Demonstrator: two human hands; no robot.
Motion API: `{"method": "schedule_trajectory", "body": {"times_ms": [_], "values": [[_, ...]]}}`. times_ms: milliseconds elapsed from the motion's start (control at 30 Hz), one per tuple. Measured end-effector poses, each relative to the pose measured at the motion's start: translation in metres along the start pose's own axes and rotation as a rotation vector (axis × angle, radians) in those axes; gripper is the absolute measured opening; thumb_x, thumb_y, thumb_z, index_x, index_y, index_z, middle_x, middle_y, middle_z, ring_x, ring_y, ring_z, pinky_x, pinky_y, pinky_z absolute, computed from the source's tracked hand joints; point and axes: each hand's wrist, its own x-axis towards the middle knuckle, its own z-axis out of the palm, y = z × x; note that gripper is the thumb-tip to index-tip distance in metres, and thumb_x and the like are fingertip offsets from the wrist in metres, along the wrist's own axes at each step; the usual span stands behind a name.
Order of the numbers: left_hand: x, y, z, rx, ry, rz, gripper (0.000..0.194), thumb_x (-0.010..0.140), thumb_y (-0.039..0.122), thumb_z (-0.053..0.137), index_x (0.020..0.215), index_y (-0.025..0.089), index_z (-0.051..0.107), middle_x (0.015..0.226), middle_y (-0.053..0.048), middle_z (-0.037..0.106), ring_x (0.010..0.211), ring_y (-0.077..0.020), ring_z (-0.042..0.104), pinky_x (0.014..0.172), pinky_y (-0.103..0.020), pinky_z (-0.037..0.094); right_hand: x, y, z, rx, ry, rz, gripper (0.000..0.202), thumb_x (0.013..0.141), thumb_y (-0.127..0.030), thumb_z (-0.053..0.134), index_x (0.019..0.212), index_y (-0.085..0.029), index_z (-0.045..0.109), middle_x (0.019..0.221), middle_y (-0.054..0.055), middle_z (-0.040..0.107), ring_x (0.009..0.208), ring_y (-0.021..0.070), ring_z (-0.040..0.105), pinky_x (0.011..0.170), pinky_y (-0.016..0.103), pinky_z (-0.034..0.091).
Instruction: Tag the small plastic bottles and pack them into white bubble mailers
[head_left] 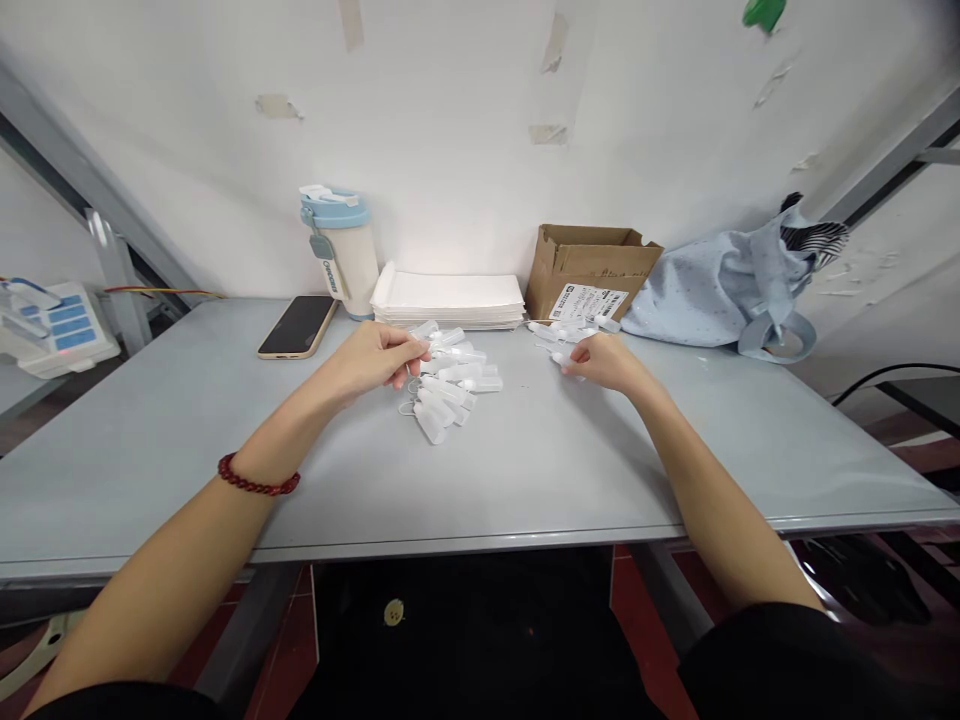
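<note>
Several small translucent white bottles with thin loops lie in a pile (448, 385) on the grey table (510, 470). At the upper left edge of this pile is my left hand (386, 358), its fingers pinched together; what they hold, if anything, is too small to tell. My right hand (604, 362) has its fingertips closed on a similar white bottle (560, 359) near the table surface. Just behind it, a smaller group of white bottles (574, 328) lies in front of the cardboard box (589, 265).
Along the wall stand a blue-lidded cup (349, 255), a stack of white envelopes or sheets (450, 298) and a light blue cloth bag (712, 290) at the right. A phone (298, 327) lies left of the cup. A white device (64, 325) is at the far left.
</note>
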Motion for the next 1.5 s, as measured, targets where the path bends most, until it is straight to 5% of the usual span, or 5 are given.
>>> {"method": "schedule_trajectory", "body": {"times_ms": [433,633,1033,1500], "values": [[-0.007,0.002,0.016,-0.069,-0.087,0.022,0.027,0.081,0.036,0.062,0.064,0.015,0.064,0.061,-0.002,0.061,0.045,-0.0074,0.048,0.046,-0.021,0.038,-0.040,-0.048,-0.016,0.569,-0.005,-0.301,0.029,0.080,-0.045,0.064,0.083,-0.017,0.070,0.081,0.004,0.069,0.070,0.0152,0.059,0.064,0.029,0.045],[-0.009,0.006,0.022,-0.124,-0.128,0.019,0.025,0.082,0.038,0.062,0.092,0.015,0.067,0.071,-0.003,0.063,0.048,-0.0083,0.050,0.045,-0.021,0.036,-0.049,-0.054,-0.018,0.768,-0.113,-0.366,0.029,0.081,-0.046,0.063,0.090,-0.019,0.071,0.086,0.004,0.068,0.077,0.0150,0.058,0.067,0.029,0.047],[-0.013,0.012,0.025,-0.100,-0.194,0.083,0.026,0.085,0.039,0.059,0.088,0.014,0.065,0.071,-0.002,0.063,0.050,-0.0085,0.051,0.046,-0.021,0.037,-0.053,-0.062,-0.015,0.790,-0.225,-0.404,0.029,0.083,-0.043,0.061,0.091,-0.017,0.072,0.088,0.005,0.070,0.077,0.0150,0.058,0.068,0.029,0.046],[-0.016,0.014,0.027,-0.024,-0.296,0.152,0.022,0.087,0.033,0.056,0.077,0.015,0.063,0.058,0.002,0.056,0.051,-0.0078,0.049,0.049,-0.019,0.039,-0.054,-0.067,-0.009,0.870,-0.173,-0.393,0.033,0.085,-0.048,0.059,0.088,-0.016,0.069,0.079,0.003,0.065,0.068,0.0119,0.054,0.065,0.027,0.044]]}}
